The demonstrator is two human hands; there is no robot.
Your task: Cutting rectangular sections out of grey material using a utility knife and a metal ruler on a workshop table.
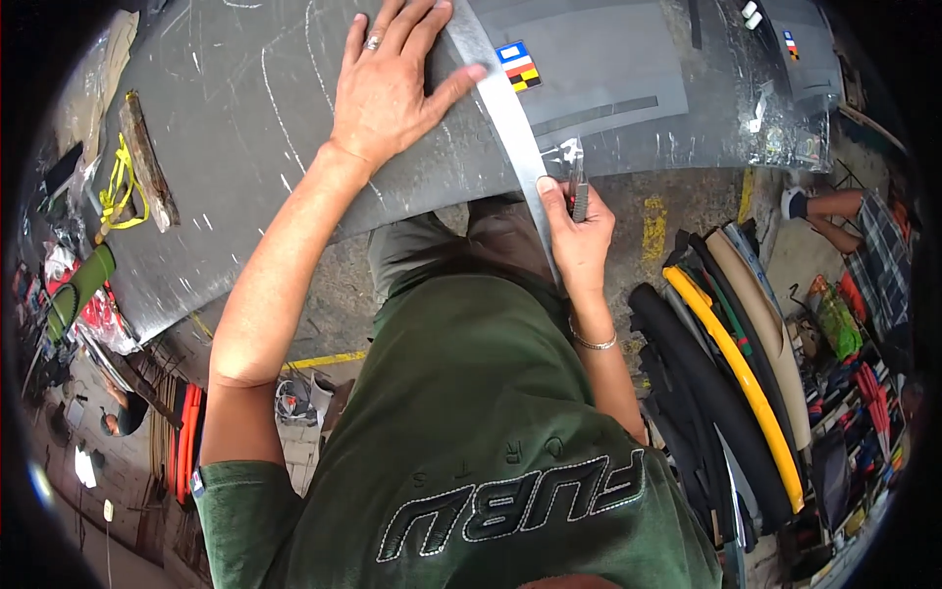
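A long metal straightedge (pixel 510 128) slants across the dark worktable (pixel 245 196), its near end projecting past the table's front edge. My left hand (pixel 388 98) lies flat on the table beside it, fingers spread and the thumb over the straightedge. At the near end, my right hand (pixel 581 231) is closed around a utility knife (pixel 580 199), with its thumb against the straightedge. A flat dark grey piece of material (pixel 618 59) lies to the right of the straightedge. It carries a small multicoloured patch (pixel 517 66) and a darker strip (pixel 599 116).
Yellow tape (pixel 120 187) and a worn wooden stick (pixel 149 162) lie at the table's left. Rolls of material, one a yellow roll (pixel 736 378), lean at lower right. Beyond them is another person's arm (pixel 834 203). A green roll (pixel 80 293) is at far left.
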